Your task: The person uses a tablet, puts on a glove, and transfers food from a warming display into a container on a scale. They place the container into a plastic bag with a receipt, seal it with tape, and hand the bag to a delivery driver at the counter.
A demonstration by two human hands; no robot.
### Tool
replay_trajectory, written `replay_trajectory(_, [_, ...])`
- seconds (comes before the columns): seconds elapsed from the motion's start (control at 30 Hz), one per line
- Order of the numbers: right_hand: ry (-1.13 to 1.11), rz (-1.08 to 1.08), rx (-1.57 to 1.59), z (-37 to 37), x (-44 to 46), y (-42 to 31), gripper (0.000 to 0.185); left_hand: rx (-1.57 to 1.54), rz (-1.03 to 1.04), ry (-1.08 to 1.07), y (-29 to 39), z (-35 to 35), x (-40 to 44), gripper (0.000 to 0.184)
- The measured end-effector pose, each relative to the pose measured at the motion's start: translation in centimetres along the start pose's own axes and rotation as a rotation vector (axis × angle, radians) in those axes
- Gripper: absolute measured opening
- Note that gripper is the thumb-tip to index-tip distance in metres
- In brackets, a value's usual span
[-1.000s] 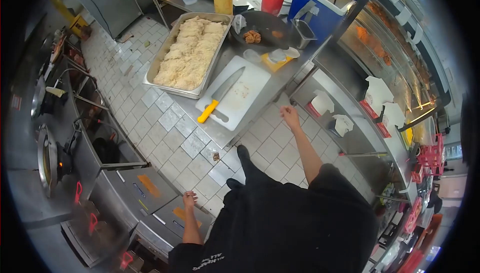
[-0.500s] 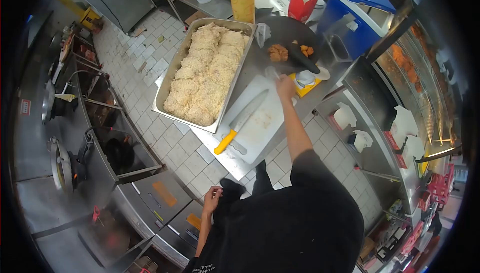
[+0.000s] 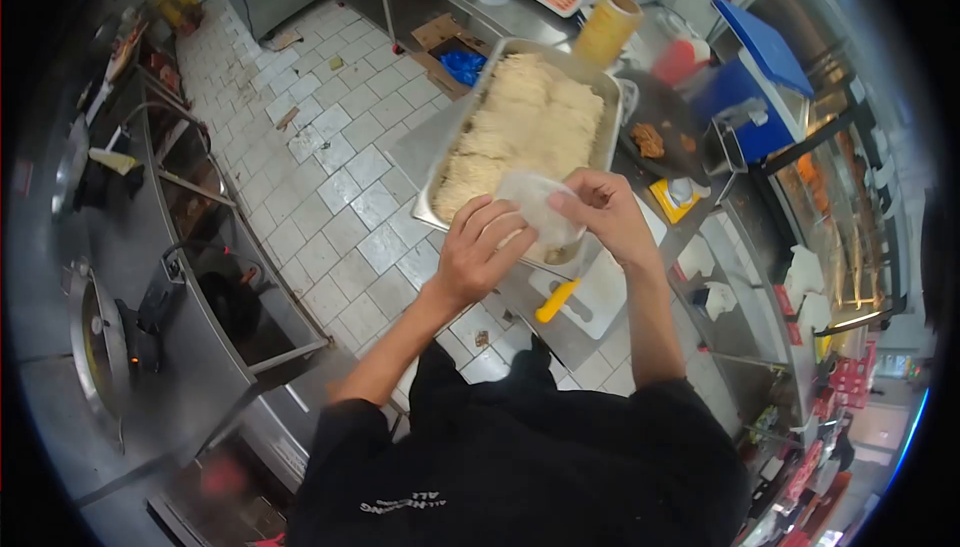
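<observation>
Metal tray (image 3: 429,213): filled with pale, crumb-coated food (image 3: 545,112). Cardboard box (image 3: 437,35) on floor: contains blue plastic (image 3: 462,67). Translucent piece (image 3: 530,197): whitish, thin, rounded at the edge, located above the tray's near end. Right hand (image 3: 615,219): thumb and fingers pinch its right side. Left hand (image 3: 474,265): fingers bent at its left side; cannot tell whether they grip.

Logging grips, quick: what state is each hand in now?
Left hand: fingers curled at the translucent plastic piece; firm grip unclear.
Right hand: closed, pinching the same piece.
</observation>
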State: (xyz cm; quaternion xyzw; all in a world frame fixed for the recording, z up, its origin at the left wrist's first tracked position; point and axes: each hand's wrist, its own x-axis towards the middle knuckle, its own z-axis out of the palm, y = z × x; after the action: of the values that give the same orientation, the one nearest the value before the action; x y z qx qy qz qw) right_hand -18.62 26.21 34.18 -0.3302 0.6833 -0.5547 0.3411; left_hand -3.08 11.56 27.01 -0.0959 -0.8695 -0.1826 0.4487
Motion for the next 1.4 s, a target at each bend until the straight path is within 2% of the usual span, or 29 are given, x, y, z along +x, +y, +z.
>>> replay_trajectory(0.07, [0.020, 0.028, -0.013, 3.4, 1.2, -0.7, 0.014, -0.011, 0.017, 0.029, -1.8, -2.9, -0.3, 0.036])
replay_trajectory(0.13, [0.060, 0.010, -0.004, 6.1, 3.3, -1.1, 0.014, -0.231, 0.132, -0.181, -4.8, -5.1, -0.3, 0.028])
replay_trajectory(0.2, [0.233, -0.043, -0.314, 7.8, 5.0, -0.6, 0.015, -0.265, 0.206, -0.216, -7.0, -6.7, -1.2, 0.026])
replay_trajectory(0.23, [0.288, -0.087, -0.442, 8.5, 5.9, -0.3, 0.012, -0.338, 0.084, -0.379, -7.8, -7.6, -1.6, 0.022])
replay_trajectory(0.27, [0.313, -0.095, -0.444, 9.3, 6.7, -0.1, 0.012, -0.409, -0.040, -0.543, -8.7, -8.2, -1.9, 0.019])
replay_trajectory(0.3, [0.332, -0.062, -0.493, 10.5, 7.5, -0.2, 0.011, -0.413, -0.013, -0.545, -9.7, -8.8, -1.6, 0.019])
replay_trajectory(0.37, [0.372, -0.049, -0.580, 12.6, 9.1, -0.4, 0.009, -0.679, -0.174, -0.560, -11.7, -9.5, -0.6, 0.011])
replay_trajectory(0.4, [0.396, -0.049, -0.578, 13.3, 10.0, -0.5, 0.009, -0.685, -0.153, -0.570, -13.3, -9.3, -0.3, 0.011])
replay_trajectory(0.47, [0.423, -0.060, -0.564, 14.6, 12.0, -0.4, 0.010, -0.720, -0.559, -0.850, -16.6, -8.9, 0.0, 0.006])
replay_trajectory(0.5, [0.427, -0.038, -0.593, 15.2, 13.2, -0.2, 0.011, -0.812, -0.704, -0.845, -18.5, -8.8, 0.7, 0.011])
replay_trajectory(0.53, [0.442, -0.038, -0.585, 15.8, 14.9, 0.1, 0.011, -0.808, -0.693, -0.858, -20.6, -8.3, 0.8, 0.011])
replay_trajectory(0.6, [0.492, -0.095, -0.656, 16.7, 18.5, 1.1, 0.012, -0.655, -0.542, -0.846, -25.2, -6.3, 0.3, 0.018])
replay_trajectory(0.63, [0.467, -0.049, -0.677, 16.7, 20.7, 1.8, 0.013, -0.638, -0.524, -0.846, -27.5, -5.6, 0.6, 0.018])
replay_trajectory(0.7, [0.492, -0.093, -0.614, 17.8, 25.6, 3.0, 0.014, -0.550, -0.321, -0.548, -31.8, -4.8, 0.8, 0.030])
replay_trajectory(0.73, [0.501, -0.121, -0.562, 18.4, 28.5, 2.9, 0.015, -0.526, -0.298, -0.543, -35.1, -4.2, 1.5, 0.030])
replay_trajectory(0.8, [0.501, -0.341, -0.586, 20.3, 33.2, 1.7, 0.019, -0.527, -0.319, -0.577, -41.5, -3.1, 1.6, 0.043])
replay_trajectory(0.83, [0.503, -0.357, -0.576, 21.2, 35.4, 0.9, 0.019, -0.509, -0.313, -0.578, -44.7, -2.6, 1.0, 0.043])
replay_trajectory(0.9, [0.640, -0.517, -0.432, 22.8, 39.1, -0.6, 0.021, -0.832, -1.126, -0.353, -50.2, -1.9, 0.4, 0.049])
replay_trajectory(0.93, [0.645, -0.522, -0.425, 23.4, 41.0, -0.6, 0.021, -0.825, -1.122, -0.356, -51.7, -2.1, 2.0, 0.049])
replay_trajectory(1.0, [0.760, -0.413, -0.410, 24.1, 45.0, 0.0, 0.026, -1.275, -1.430, 0.117, -54.0, -2.3, 5.1, 0.054])
replay_trajectory(1.07, [0.746, -0.335, -0.444, 24.5, 49.9, 2.1, 0.030, -1.312, -1.497, 0.054, -56.0, -2.1, 7.1, 0.055])
replay_trajectory(1.13, [0.807, -0.301, -0.438, 24.7, 55.4, 5.1, 0.021, -1.477, -1.437, 0.006, -58.6, -0.9, 8.0, 0.056])
replay_trajectory(1.17, [0.752, -0.252, -0.430, 24.5, 57.9, 6.6, 0.014, -1.421, -1.434, 0.078, -60.8, 0.8, 7.2, 0.052])
replay_trajectory(1.2, [0.759, -0.236, -0.424, 24.4, 60.0, 7.0, 0.014, -1.420, -1.447, 0.063, -63.3, 2.1, 6.7, 0.052])
replay_trajectory(1.27, [0.784, -0.308, -0.316, 23.8, 64.3, 7.0, 0.011, -1.171, -1.508, 0.285, -68.3, 4.3, 6.8, 0.045])
replay_trajectory(1.33, [0.797, -0.329, -0.366, 24.0, 68.2, 5.9, 0.012, -1.158, -1.542, 0.289, -72.4, 4.5, 8.6, 0.039])
replay_trajectory(1.4, [0.911, -0.326, -0.497, 23.1, 72.7, 4.2, 0.013, -1.485, -1.632, 0.296, -76.1, 4.7, 12.2, 0.044])
